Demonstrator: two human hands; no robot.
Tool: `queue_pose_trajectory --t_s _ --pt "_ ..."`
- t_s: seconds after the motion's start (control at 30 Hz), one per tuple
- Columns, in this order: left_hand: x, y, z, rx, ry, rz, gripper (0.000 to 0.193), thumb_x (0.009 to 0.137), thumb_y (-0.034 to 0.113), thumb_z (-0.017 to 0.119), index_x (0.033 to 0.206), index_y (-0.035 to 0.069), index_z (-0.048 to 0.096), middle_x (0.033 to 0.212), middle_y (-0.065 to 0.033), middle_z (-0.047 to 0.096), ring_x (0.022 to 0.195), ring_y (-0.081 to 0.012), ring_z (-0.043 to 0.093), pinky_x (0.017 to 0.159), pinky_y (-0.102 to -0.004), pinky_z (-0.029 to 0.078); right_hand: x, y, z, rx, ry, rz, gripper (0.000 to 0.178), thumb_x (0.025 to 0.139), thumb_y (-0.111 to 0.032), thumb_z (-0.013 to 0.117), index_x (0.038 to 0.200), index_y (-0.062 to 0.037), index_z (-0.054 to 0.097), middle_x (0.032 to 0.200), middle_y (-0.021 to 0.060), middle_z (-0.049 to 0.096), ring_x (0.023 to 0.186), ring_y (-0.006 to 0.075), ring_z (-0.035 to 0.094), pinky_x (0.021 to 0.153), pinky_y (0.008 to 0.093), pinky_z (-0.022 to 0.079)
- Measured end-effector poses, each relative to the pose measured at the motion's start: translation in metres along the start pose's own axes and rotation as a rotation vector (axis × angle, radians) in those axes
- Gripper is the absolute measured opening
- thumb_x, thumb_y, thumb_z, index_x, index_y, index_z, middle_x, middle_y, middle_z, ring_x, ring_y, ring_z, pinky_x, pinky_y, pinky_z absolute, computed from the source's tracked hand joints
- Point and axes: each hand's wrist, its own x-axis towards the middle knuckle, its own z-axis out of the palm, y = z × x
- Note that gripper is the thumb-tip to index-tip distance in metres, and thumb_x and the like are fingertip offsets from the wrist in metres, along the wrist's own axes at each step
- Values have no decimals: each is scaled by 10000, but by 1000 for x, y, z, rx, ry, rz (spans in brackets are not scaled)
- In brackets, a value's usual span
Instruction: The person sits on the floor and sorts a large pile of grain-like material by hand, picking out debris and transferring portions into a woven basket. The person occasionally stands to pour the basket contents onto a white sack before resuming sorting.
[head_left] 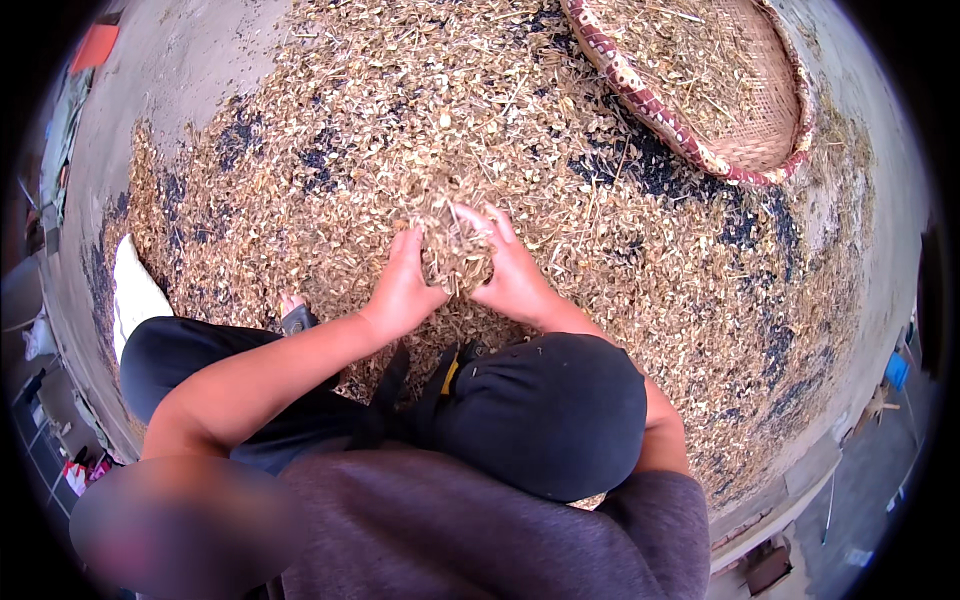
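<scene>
Between my two cupped hands is a loose heap of dry husks (457, 250), brown and papery with bits of stalk. My left hand (402, 285) presses the heap from the left, fingers pointing away from me. From the right, my right hand (510, 268) curves round the same heap, its fingertips partly among the husks. Both hands are just in front of my bent knees, low over a wide spread of husks (330, 230). Small black seeds (320, 165) show through the spread in dark patches.
A round woven basket tray (775, 130) with a patterned cloth rim stands at the far right, holding more husks. White cloth or sacking (138, 295) lies by my left knee. Bare concrete (215, 60) shows at the far left. A blue object (896, 371) is beyond the right edge.
</scene>
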Motion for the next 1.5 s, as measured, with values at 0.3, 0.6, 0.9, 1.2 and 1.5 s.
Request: queue_pose_trajectory --t_s 0.3,0.6,0.9,1.2,1.5 --pt "183 227 -38 -151 115 1071 953 705 220 817 1485 12 311 1358 -310 480 1275 -371 491 1087 -403 402 20 -33 -230 -206 862 69 1150 689 -372 866 1545 -35 175 1455 269 371 1306 328 478 1049 426 478" --pt "38 -19 -32 806 -466 1159 398 797 226 713 1184 195 624 1406 -75 492 1357 -306 405 1176 -556 281 -65 16 -48 -420 25 -179 747 772 -196 784 1444 -231 460 1529 129 367 1336 330 434 1103 478 384" --pt "35 -111 -20 855 -702 1318 271 811 208 610 1074 204 675 1438 -58 492 1406 -218 384 1209 -583 154 -19 57 14 -609 -352 -510 651 720 -201 797 1330 -215 570 1517 20 396 1377 246 371 1138 493 283" --pt "56 -98 -87 1034 -520 1044 298 715 167 709 1002 148 629 1370 -79 503 1371 -242 398 1194 -513 237 -13 57 -1 -515 146 -55 211 846 -155 691 1043 -85 665 973 76 650 899 263 657 742 378 562" --pt "-5 -23 -63 1141 -567 520 352 779 190 700 1115 111 633 1257 -104 557 1279 -276 475 1100 -476 336 -8 71 18 -706 233 57 299 762 -163 730 1048 -137 650 898 80 617 849 274 660 689 401 547"
